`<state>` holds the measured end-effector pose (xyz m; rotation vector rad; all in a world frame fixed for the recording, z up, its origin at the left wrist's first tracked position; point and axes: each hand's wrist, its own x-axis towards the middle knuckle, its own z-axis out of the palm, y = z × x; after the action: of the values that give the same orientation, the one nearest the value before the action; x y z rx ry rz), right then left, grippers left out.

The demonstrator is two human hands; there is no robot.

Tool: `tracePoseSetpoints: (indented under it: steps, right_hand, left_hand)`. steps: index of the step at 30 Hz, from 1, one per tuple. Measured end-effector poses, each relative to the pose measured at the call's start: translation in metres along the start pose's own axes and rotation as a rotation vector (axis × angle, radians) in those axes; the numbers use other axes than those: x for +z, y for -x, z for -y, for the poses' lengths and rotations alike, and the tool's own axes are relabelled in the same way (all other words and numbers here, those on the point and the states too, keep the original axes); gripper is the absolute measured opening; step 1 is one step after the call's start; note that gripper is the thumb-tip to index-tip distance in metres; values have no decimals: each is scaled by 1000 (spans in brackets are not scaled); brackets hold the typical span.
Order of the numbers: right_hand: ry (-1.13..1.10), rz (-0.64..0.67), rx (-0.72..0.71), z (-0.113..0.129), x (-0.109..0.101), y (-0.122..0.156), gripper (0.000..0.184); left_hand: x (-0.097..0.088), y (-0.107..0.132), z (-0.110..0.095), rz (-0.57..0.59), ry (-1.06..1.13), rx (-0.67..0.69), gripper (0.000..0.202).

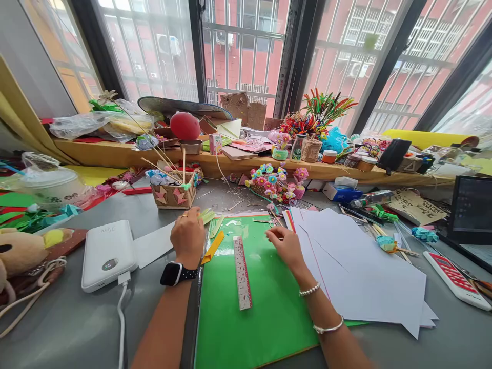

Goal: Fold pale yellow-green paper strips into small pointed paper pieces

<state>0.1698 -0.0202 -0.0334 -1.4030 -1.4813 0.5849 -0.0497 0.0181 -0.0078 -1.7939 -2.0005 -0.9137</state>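
My left hand [188, 236], wearing a watch, is closed with its fingers curled down at the upper left corner of a green board [277, 318]. Pale green paper strips [207, 216] lie right beside its fingertips; whether it grips one is hidden. A folded orange paper strip [213, 248] rests just to its right. Over the board's right side, my right hand [286, 248] has its thumb and fingers pinched together, and what is between them cannot be made out. Scissors [271, 221] lie just beyond those fingers. Between both hands, a patterned ruler [241, 274] lies on the board.
White paper sheets [369, 271] spread to the right, with a calculator [457, 279] and laptop [472, 220] farther out. On the left are a cabled power bank [109, 253] and a cardboard box [175, 196] holding sticks. Craft flowers [272, 182] stand at the back.
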Motion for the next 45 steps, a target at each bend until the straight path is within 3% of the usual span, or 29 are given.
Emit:
tracePoseSetpoints:
  steps: [3,7,10,14,21,30,39,45]
  right_hand:
    - [192,45,-30,-4,0,-2,15]
    - [490,-38,12,-10,-17,-10,34]
    - [689,-120,199,-17,-37,-14,55]
    - [786,-30,389,-31,-57,-17,65]
    - [819,12,363,-36,-59,-23,52]
    - [867,72,308,-32,-61,-27,49]
    - [966,247,153,-19,-76,-32,53]
    - [1057,282,128,-14,-65,-33,28]
  left_hand:
    - [5,1,-1,-61,9,71,35]
    - [11,5,-9,-43,75,118,36]
    - [16,9,-15,-3,93,132,33]
    - [21,13,-18,37,82,153,34]
    - [20,14,-21,86,100,162,35]
    - [21,15,-22,129,114,161,33]
    - [20,16,-22,150,165,166,30]
    - [18,13,-18,205,194,141,31]
